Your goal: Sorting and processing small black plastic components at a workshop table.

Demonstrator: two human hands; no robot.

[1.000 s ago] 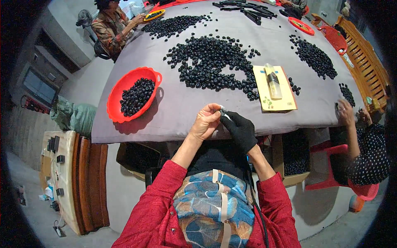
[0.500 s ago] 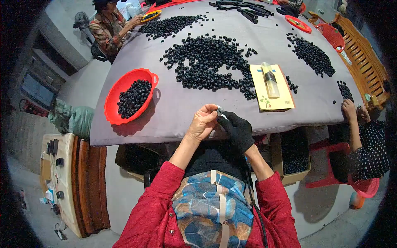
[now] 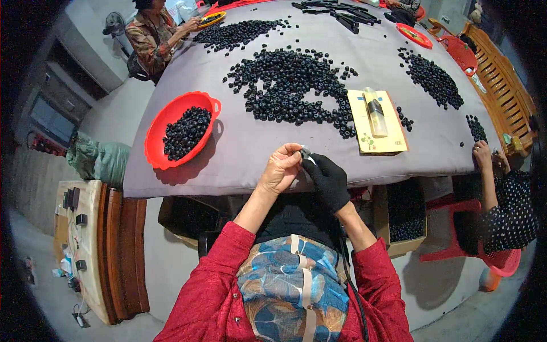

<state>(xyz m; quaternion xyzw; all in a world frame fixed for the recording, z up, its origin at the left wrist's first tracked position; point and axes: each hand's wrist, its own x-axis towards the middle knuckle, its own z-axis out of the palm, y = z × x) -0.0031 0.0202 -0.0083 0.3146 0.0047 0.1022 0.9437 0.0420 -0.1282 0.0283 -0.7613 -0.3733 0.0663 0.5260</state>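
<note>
Above the table's near edge my bare left hand [image 3: 282, 168] and my right hand [image 3: 329, 181], in a black glove, meet fingertip to fingertip. Both pinch a small greyish piece [image 3: 305, 151]; its kind is too small to make out. Beyond them spreads a pile of small black round pieces [image 3: 285, 80], several with a hollow in the top. To the left stands a red scalloped bowl [image 3: 156, 122], partly filled with the same pieces. A yellow booklet [image 3: 392, 134] lies to the right, with a clear tube with a dark band [image 3: 375, 114] on it.
A grey cloth covers the table [image 3: 256, 154]. More black pieces lie at the far left and right [image 3: 430, 80], with long black strips [image 3: 336, 12] at the back. Co-workers sit at both sides [image 3: 151, 37]. Below the edge stands a carton of black pieces [image 3: 407, 214] beside a red chair [image 3: 456, 228].
The view has shifted slightly. My hands stay together at nearly the same spot, still pinching the small piece.
</note>
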